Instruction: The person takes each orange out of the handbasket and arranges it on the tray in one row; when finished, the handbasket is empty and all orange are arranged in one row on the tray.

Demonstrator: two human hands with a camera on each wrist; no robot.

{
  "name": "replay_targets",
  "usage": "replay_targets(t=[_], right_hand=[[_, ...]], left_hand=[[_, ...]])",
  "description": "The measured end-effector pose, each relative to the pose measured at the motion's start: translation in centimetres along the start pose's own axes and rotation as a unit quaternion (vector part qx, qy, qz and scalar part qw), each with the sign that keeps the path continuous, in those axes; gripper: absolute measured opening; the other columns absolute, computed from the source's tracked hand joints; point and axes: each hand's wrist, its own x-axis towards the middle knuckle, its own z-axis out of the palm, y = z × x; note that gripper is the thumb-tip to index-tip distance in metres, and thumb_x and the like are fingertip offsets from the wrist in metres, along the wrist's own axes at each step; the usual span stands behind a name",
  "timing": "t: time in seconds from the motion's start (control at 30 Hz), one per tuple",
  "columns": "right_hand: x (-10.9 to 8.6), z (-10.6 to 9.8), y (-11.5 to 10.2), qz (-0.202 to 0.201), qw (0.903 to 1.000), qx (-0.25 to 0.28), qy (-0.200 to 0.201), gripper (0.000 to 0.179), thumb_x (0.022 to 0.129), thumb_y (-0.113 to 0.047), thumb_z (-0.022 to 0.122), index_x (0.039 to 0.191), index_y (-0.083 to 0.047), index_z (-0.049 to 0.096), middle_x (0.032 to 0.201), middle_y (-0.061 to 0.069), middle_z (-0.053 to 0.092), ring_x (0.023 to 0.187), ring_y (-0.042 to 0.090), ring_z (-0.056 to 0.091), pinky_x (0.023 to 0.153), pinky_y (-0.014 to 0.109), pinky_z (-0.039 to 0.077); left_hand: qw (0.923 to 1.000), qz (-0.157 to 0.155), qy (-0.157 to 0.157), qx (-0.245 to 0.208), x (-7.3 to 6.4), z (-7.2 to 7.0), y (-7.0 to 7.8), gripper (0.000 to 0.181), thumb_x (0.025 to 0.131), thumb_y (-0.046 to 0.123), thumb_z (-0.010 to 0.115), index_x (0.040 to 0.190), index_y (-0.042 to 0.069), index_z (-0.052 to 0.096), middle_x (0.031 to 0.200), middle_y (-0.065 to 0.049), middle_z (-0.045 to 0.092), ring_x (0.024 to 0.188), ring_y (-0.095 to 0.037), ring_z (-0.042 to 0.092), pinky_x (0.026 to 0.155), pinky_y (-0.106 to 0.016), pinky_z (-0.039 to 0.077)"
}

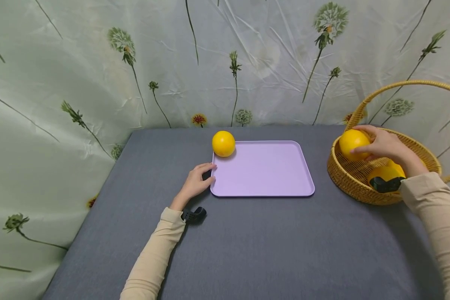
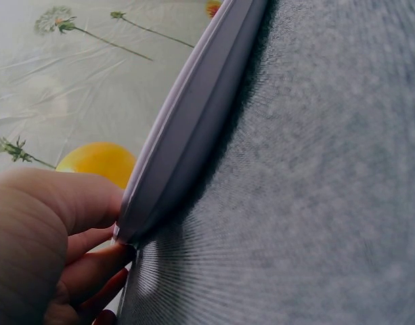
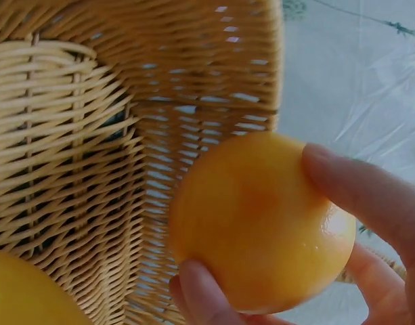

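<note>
My right hand (image 1: 384, 146) grips an orange (image 3: 254, 223), with fingertips and thumb spread round it. This orange is at the left inner side of the wicker basket (image 1: 339, 177), overlapping the rim in the head view. More yellow-orange fruit (image 1: 384, 173) lies in the basket, partly hidden by the right wrist. In the middle of the table is a lilac tray (image 1: 264, 168). Another orange (image 1: 223, 143) sits in its far left corner. My left hand (image 1: 198, 181) holds the tray's left edge, thumb and fingers at the rim (image 2: 170, 108).
A grey cloth covers the table (image 1: 270, 241). Behind it and along the left hangs a pale curtain (image 1: 195, 62) printed with flowers. The basket's tall arched handle (image 1: 408, 83) rises above the right hand. Each wrist wears a black band (image 1: 194, 214).
</note>
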Motion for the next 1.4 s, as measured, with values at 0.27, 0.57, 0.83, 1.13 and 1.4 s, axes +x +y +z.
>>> replay_targets(t=[0.27,0.57,0.83,1.13,1.4], right_hand=[[-0.6,0.1,-1.2,0.001,0.9997,0.024,0.007,0.086,0.085,-0.031,0.066,0.151,-0.011,0.013,0.131,0.038,0.036,0.07,0.009,0.063,0.062,0.027,0.056],[-0.5,1.0,-2.7,-0.013,0.997,0.055,0.053,0.088,0.083,-0.032,0.068,0.151,-0.013,0.014,0.131,0.043,0.036,0.064,0.003,0.062,0.059,0.025,0.055],[-0.2,1.5,-4.2,-0.022,0.9937,0.062,0.091,0.086,0.082,-0.037,0.069,0.149,-0.017,0.02,0.131,0.038,0.04,0.066,-0.002,0.059,0.059,0.02,0.053],[0.4,2.9,-5.6,-0.04,0.9906,0.088,0.097,0.083,0.082,-0.034,0.069,0.148,-0.016,0.023,0.135,0.037,0.037,0.105,0.032,0.055,0.059,0.015,0.05],[1.3,4.5,-6.8,-0.05,0.9893,0.097,0.097,0.08,0.081,-0.033,0.07,0.146,-0.018,0.026,0.134,0.034,0.038,0.095,0.03,0.06,0.06,0.023,0.055]], left_hand=[[1.0,-0.003,-0.001,0.001,-0.1,0.0,-0.3,0.044,0.085,0.015,0.06,0.129,0.006,0.057,0.14,-0.017,0.05,0.132,-0.035,0.043,0.111,-0.052,0.032],[1.0,0.007,0.001,0.003,0.0,0.1,-0.3,0.044,0.085,0.015,0.06,0.128,0.005,0.057,0.139,-0.018,0.051,0.131,-0.035,0.044,0.11,-0.052,0.033],[0.9997,0.017,0.013,0.008,0.2,0.1,-0.3,0.044,0.084,0.014,0.06,0.127,0.004,0.058,0.137,-0.019,0.052,0.13,-0.036,0.045,0.109,-0.052,0.034],[1.0,0.006,0.007,0.0,0.0,0.1,-0.4,0.043,0.085,0.014,0.06,0.127,0.005,0.058,0.138,-0.018,0.051,0.131,-0.035,0.044,0.11,-0.052,0.034],[1.0,0.001,0.004,0.003,0.1,0.1,-0.3,0.044,0.085,0.015,0.061,0.128,0.007,0.057,0.139,-0.017,0.051,0.131,-0.035,0.044,0.11,-0.052,0.033]])
